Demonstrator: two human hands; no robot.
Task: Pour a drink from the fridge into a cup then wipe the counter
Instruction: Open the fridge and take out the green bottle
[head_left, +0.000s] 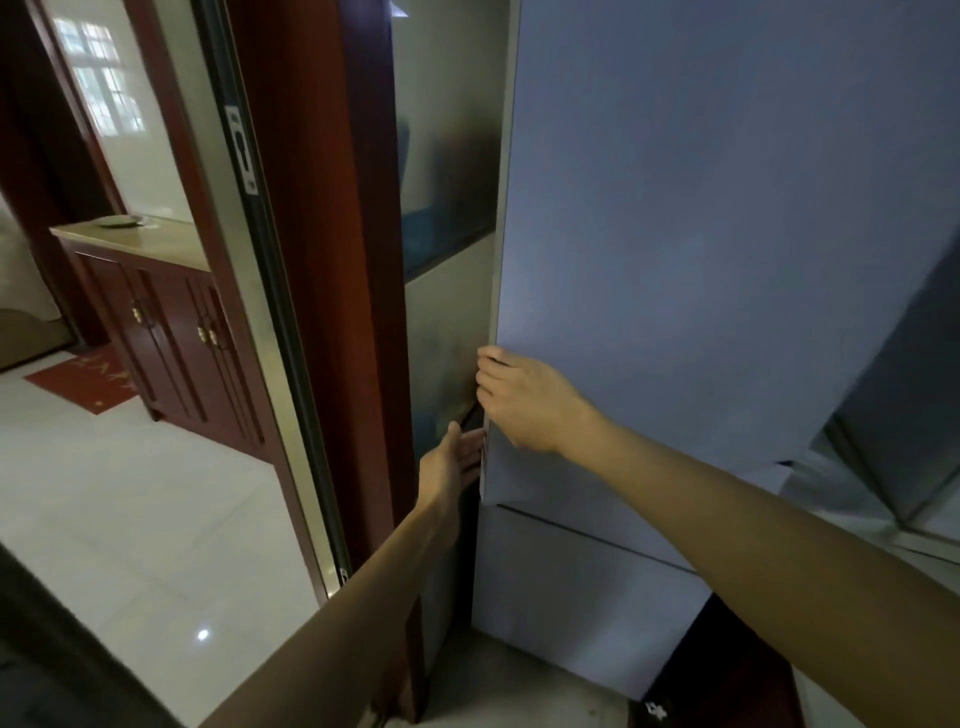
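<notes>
Head view looks down at a pale fridge (701, 260) standing just beside a red-brown door frame (322, 260), with a narrow gap between them. Beyond the frame are a dark wooden cabinet (171, 322) and a red mat (88, 382) on pale floor tiles. Right hand (524, 402) curls its fingers around the left edge of the upper fridge door. Left hand (452, 460), fingers spread flat, reaches into the gap just below. No writing can be read

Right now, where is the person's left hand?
In the head view, the left hand is low at centre, reaching into the gap at the fridge door's left edge, just below the right hand gripping that edge.
</notes>
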